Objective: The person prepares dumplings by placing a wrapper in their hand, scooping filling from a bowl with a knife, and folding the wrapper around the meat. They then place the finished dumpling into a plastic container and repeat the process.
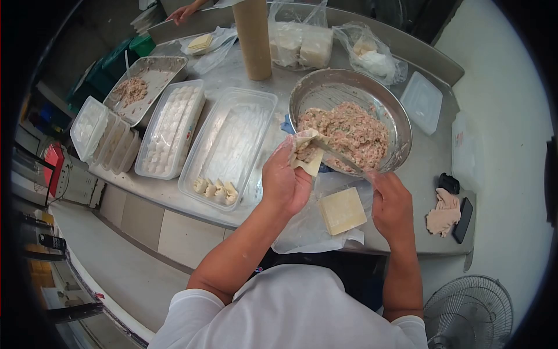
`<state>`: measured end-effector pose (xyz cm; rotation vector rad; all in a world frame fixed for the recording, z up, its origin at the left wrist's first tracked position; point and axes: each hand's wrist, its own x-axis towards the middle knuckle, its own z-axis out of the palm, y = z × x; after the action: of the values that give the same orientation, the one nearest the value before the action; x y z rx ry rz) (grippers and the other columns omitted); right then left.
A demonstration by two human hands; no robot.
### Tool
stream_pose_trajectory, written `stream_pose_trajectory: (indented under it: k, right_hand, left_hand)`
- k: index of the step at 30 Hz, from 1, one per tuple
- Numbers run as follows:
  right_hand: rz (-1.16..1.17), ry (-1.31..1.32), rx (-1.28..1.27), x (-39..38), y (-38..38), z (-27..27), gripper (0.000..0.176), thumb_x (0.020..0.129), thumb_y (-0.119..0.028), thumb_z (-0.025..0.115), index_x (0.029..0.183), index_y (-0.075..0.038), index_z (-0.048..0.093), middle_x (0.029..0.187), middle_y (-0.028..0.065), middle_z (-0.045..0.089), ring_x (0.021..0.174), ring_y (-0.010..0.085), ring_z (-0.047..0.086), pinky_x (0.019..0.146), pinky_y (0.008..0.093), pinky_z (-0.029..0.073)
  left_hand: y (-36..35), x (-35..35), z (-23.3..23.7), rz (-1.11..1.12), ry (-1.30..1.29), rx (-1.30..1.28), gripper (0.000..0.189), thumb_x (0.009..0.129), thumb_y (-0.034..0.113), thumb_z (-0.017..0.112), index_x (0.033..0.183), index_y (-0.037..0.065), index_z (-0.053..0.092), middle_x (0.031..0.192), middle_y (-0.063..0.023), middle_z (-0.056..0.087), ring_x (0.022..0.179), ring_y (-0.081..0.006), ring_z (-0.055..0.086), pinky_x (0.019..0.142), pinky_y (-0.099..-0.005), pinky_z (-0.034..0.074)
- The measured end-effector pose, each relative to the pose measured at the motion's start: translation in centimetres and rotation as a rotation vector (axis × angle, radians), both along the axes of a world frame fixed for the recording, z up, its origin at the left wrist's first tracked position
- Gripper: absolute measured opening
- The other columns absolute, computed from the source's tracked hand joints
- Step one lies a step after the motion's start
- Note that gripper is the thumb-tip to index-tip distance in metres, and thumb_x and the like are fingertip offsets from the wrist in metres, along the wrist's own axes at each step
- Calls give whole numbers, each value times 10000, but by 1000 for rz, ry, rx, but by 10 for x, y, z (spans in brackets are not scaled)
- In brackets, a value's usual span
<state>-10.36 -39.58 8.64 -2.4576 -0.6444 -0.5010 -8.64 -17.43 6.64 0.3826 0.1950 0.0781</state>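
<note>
A square dumpling wrapper [312,164] with meat filling on it lies in my left hand [284,180], whose fingers curl around it. My right hand [391,203] grips a flat metal spatula [343,157], its far end at the filling in the wrapper. Just beyond both hands stands a round steel bowl [405,125] of minced meat filling [349,131]. Below, between my forearms, a stack of square wrappers [343,210] rests on plastic sheeting [302,235]. Several folded dumplings [215,190] sit at the near end of a clear plastic tray [264,107] to the left.
Left of the tray are a filled plastic container [172,128], stacked lidded boxes [104,136] and a steel pan [165,67] with filling. A cardboard tube [252,41] and bagged goods [302,43] stand behind. At right lie a lid [422,103], cloth [444,212] and phone [462,221]. Another person's hand [182,14] shows far back.
</note>
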Motion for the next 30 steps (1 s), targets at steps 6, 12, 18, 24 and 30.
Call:
stream_pose_trajectory:
  k: [6,12,18,24,30]
  right_hand:
    - [-119,118,-349,63,-46,-3,298,852,-6,597,1121,-71,707,905,161,614,852,389,633,759,490,511]
    - [-170,86,-361,35,-39,47,230,849,0,629,1046,-64,728,905,160,599,826,382,622,742,451,506]
    - [73,-65,-47,3,-6,-5,305,818,33,657,1081,-97,738,870,123,559,760,308,604,662,415,499]
    - [81,-20,44,-9,-11,31,295,810,30,691,1086,-58,743,889,124,574,761,297,622,653,379,508]
    - [154,58,-86,-13,-18,52,309,808,70,677,1097,-23,734,908,136,581,731,280,626,645,351,506]
  left_hand:
    - [12,0,-8,26,9,40,394,1098,232,409,1307,-83,517,1307,-200,600,1262,-289,588,1122,-408,469]
    - [20,2,-11,36,-16,-16,431,1102,249,386,1355,-89,475,1337,-209,575,1260,-304,585,1129,-417,462]
    - [4,2,-13,-111,-3,9,423,1101,246,388,1355,-80,481,1332,-191,584,1261,-293,577,1130,-419,438]
    - [17,-15,-8,-227,-246,-165,370,1057,254,507,1348,26,530,1252,-130,623,1208,-245,599,1077,-378,461]
    - [27,-15,-23,-181,-295,1138,450,900,61,653,1326,38,510,1211,-92,617,1112,-145,616,977,-318,499]
